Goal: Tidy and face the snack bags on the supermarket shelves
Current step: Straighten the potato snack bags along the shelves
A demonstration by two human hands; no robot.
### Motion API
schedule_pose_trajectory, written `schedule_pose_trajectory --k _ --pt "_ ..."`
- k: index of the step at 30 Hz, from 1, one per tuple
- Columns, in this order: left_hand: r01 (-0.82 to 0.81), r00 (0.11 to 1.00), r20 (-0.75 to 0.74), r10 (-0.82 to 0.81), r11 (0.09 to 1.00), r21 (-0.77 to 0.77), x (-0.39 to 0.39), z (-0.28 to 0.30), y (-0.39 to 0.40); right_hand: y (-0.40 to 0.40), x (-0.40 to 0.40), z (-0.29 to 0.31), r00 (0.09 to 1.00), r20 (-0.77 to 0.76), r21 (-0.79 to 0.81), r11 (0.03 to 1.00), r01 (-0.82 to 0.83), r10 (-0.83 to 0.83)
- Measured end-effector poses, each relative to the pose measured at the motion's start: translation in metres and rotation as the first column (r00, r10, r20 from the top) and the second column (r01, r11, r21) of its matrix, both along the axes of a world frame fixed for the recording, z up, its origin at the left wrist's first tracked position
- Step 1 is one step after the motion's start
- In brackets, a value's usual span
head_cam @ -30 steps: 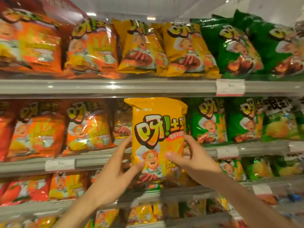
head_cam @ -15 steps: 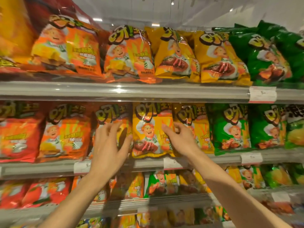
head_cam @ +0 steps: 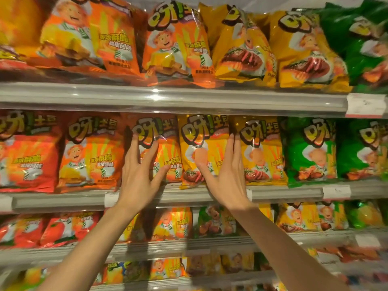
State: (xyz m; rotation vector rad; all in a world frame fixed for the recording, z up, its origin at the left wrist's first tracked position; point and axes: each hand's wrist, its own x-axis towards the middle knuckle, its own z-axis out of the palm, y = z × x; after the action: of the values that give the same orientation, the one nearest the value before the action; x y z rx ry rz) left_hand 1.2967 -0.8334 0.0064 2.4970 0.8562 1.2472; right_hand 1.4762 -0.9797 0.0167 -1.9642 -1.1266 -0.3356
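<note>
Both forearms rise from the lower edge of the frame to the middle shelf [head_cam: 189, 196]. The left hand [head_cam: 139, 175], fingers spread and straight, presses an orange snack bag [head_cam: 165, 152]; the right hand [head_cam: 226, 177], flat and straight-fingered, rests along the right edge of the yellow snack bag [head_cam: 201, 148] at frame centre, apparently squaring it upright, label forward. On this shelf stand three orange bags, two yellow and two green; a darker orange bag is cut off at far left. Farther up, the top shelf [head_cam: 168, 97] carries tilted orange, yellow and green bags.
</note>
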Motion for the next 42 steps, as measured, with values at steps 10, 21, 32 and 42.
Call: schedule_pose_trajectory --k 10,21,32,42 --pt "0.056 0.998 0.002 -0.056 0.998 0.009 -0.010 0.000 0.009 0.014 0.003 -0.011 0.986 0.159 -0.043 0.998 0.051 -0.043" --pt "-0.079 0.995 -0.061 0.085 0.993 0.084 -0.010 -0.002 -0.005 0.007 0.003 -0.007 0.998 -0.003 -0.006 0.998 -0.065 0.065" --pt "0.042 0.960 0.279 0.002 0.988 -0.150 -0.040 -0.026 -0.060 -0.075 -0.009 -0.020 0.925 -0.359 0.406 0.913 0.034 0.125" --pt "0.264 0.918 0.397 -0.002 0.749 -0.608 -0.028 -0.107 -0.122 -0.144 0.010 -0.133 0.778 -0.611 0.080 0.966 0.245 -0.146"
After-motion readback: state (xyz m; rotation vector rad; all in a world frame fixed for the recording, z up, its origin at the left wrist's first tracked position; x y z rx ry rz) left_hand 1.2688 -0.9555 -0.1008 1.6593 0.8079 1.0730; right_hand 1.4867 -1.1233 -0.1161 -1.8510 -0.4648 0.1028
